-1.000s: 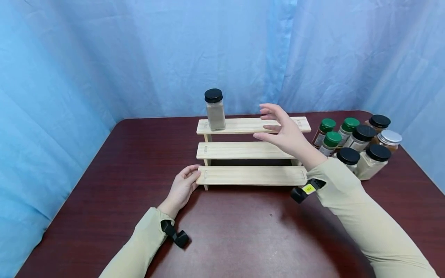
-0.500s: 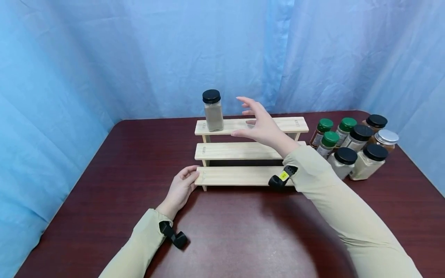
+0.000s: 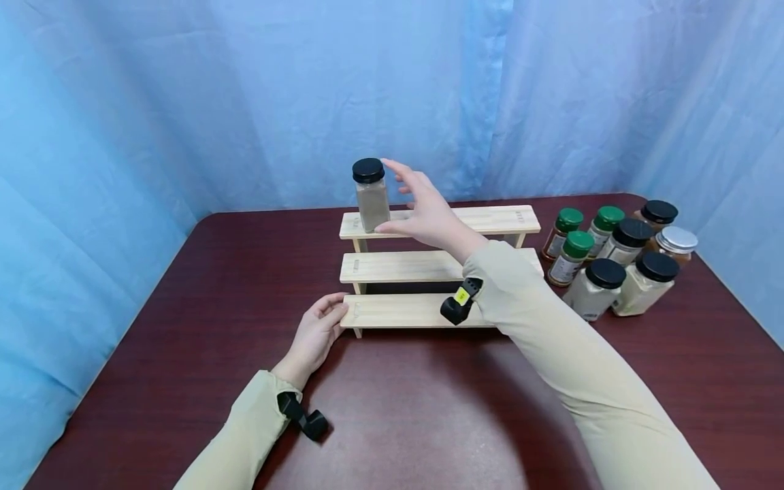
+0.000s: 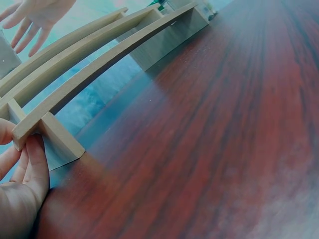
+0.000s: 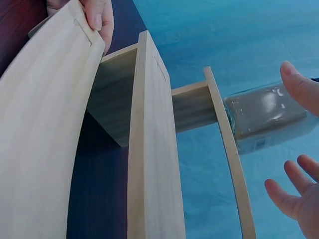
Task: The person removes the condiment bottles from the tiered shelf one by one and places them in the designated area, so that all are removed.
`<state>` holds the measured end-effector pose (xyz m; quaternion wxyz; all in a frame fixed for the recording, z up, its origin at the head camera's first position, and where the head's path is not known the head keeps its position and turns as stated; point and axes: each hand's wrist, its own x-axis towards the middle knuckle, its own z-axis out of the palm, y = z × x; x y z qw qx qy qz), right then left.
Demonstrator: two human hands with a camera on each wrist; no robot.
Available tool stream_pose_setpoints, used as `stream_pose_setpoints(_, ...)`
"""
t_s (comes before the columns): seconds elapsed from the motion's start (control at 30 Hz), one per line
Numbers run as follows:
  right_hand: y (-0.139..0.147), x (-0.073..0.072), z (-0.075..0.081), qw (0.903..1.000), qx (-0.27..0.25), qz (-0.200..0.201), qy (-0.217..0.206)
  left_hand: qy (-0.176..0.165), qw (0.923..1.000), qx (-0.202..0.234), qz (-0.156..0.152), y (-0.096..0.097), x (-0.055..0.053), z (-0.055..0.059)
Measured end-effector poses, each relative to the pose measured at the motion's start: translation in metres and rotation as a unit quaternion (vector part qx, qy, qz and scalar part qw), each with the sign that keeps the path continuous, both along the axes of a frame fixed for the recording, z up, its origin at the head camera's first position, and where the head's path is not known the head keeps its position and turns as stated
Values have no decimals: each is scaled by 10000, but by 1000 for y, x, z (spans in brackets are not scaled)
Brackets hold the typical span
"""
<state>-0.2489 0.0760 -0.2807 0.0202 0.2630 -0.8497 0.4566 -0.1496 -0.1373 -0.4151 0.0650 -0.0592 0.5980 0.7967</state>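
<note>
A three-tier wooden shelf (image 3: 398, 267) stands on the dark table. My left hand (image 3: 315, 333) pinches the left end of its lowest board; in the left wrist view the thumb lies above the board and fingers (image 4: 35, 164) below. On the left end of the top board stands an upright clear jar (image 3: 372, 207) with a black lid and greyish powder. Beside it on the right is my right hand (image 3: 429, 216), fingers spread. The right wrist view shows the thumb close to the jar (image 5: 269, 113) and the other fingers apart from it.
At the table's right, several spice jars stand grouped: green-lidded bottles (image 3: 569, 258), black-lidded jars (image 3: 594, 289) and a silver-lidded jar (image 3: 676, 241). Blue curtains (image 3: 294, 102) hang behind and at both sides of the table (image 3: 184, 327).
My right hand has moved left along the top board to the black-lidded jar. The left hand keeps its place on the lowest board, and the jar stands where it was.
</note>
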Motion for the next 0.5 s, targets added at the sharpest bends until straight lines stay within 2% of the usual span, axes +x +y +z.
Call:
stream_pose_setpoints(0.27,-9,-5,-4,9998,85,76,187,72,9999,-69,-36,-2,1,0)
stream_pose_setpoints(0.5,-17,-5,-13,9996,-264,41,69,75,10000,-30,-24,0,0,-2)
